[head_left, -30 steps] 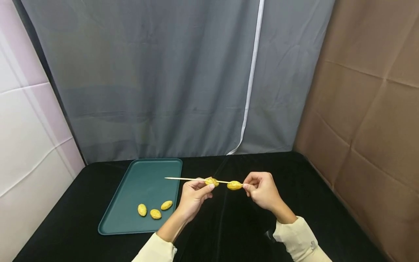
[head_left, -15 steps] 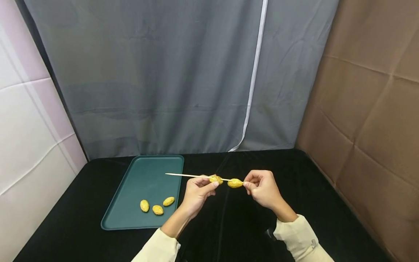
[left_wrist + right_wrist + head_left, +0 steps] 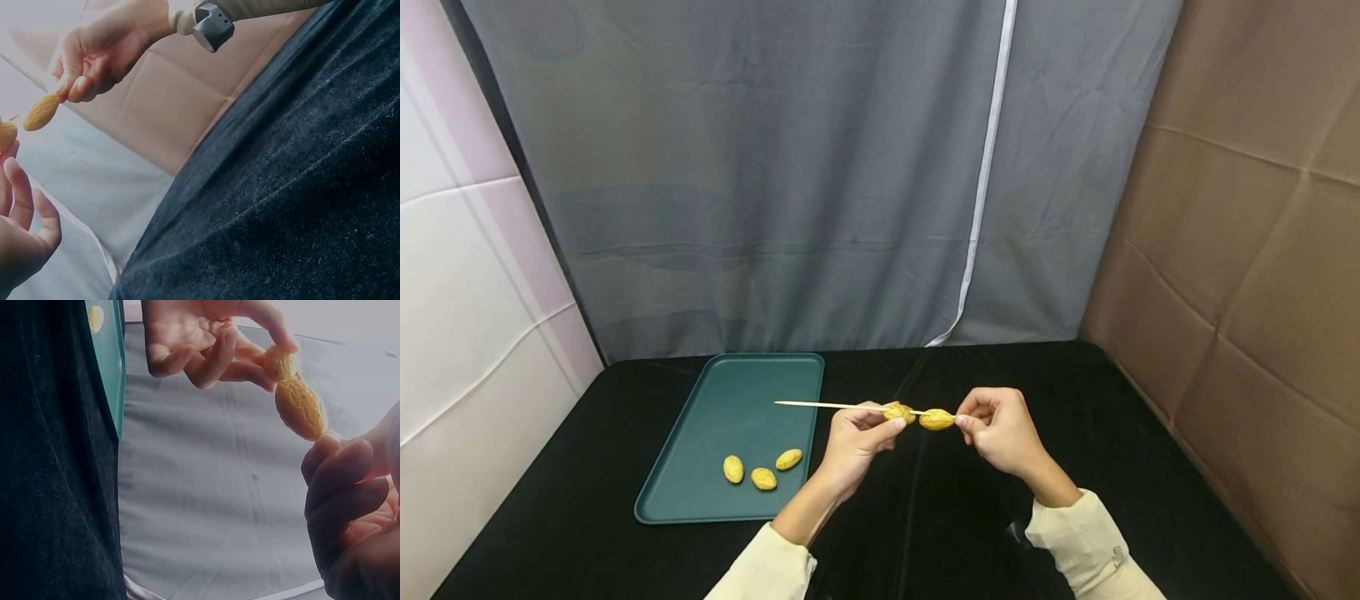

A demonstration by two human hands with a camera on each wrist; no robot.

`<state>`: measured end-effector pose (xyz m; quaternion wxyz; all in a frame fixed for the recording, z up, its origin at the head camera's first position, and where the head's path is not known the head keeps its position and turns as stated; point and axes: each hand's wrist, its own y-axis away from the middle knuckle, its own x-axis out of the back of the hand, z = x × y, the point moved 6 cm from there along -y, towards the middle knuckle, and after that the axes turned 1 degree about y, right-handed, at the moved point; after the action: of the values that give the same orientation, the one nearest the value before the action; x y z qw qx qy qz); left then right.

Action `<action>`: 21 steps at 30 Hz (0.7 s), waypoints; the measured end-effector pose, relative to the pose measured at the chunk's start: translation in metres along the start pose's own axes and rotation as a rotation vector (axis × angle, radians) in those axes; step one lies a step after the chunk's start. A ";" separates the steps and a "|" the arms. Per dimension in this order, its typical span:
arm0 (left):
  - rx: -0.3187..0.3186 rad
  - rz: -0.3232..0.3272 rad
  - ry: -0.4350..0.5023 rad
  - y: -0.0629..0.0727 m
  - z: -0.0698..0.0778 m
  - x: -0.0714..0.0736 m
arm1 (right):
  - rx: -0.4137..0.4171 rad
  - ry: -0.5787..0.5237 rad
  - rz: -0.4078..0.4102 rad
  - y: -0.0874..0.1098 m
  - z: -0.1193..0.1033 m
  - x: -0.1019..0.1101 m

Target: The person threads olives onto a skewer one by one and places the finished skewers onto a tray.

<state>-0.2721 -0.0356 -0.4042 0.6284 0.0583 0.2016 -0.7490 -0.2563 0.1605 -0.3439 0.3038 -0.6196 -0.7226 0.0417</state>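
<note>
A thin pale wooden skewer (image 3: 827, 405) is held level over the table's middle, its bare pointed part reaching left. My left hand (image 3: 852, 450) pinches a wrinkled yellow oval piece (image 3: 897, 412), date-like in shape, through which the skewer passes. Just right of it, a second such piece (image 3: 936, 419) sits at the skewer's right end. My right hand (image 3: 1004, 433) pinches the skewer end right at that piece's outer tip; the fingertips hide the end itself. In the right wrist view the second piece (image 3: 301, 409) nearly meets the first (image 3: 279, 362).
A dark green tray (image 3: 737, 400) lies left on the black-covered table (image 3: 970, 533). Near its front right are three loose yellow pieces (image 3: 763, 479). Behind hangs a grey curtain (image 3: 775, 183); a brown cloth (image 3: 1247, 275) borders the right, a white one (image 3: 475, 292) the left.
My left hand has slid the first piece rightward along the skewer, narrowing the gap to the second. The right hand and the skewer have stayed nearly still; the view has shifted slightly.
</note>
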 end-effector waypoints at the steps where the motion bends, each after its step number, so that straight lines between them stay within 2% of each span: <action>1: -0.003 -0.004 0.000 0.000 0.000 -0.001 | 0.004 0.000 0.001 0.000 0.000 0.000; 6: -0.008 -0.019 -0.002 0.001 0.001 -0.002 | 0.017 -0.003 -0.001 0.000 -0.001 -0.001; 14: -0.006 -0.004 -0.053 0.004 0.001 -0.002 | 0.019 -0.011 -0.007 0.002 -0.001 -0.002; 21: -0.014 0.004 -0.075 0.005 0.003 -0.004 | -0.027 -0.092 -0.042 0.003 0.002 -0.002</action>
<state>-0.2655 -0.0342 -0.4011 0.6373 0.0259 0.1832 -0.7481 -0.2548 0.1605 -0.3477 0.2628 -0.6057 -0.7491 0.0540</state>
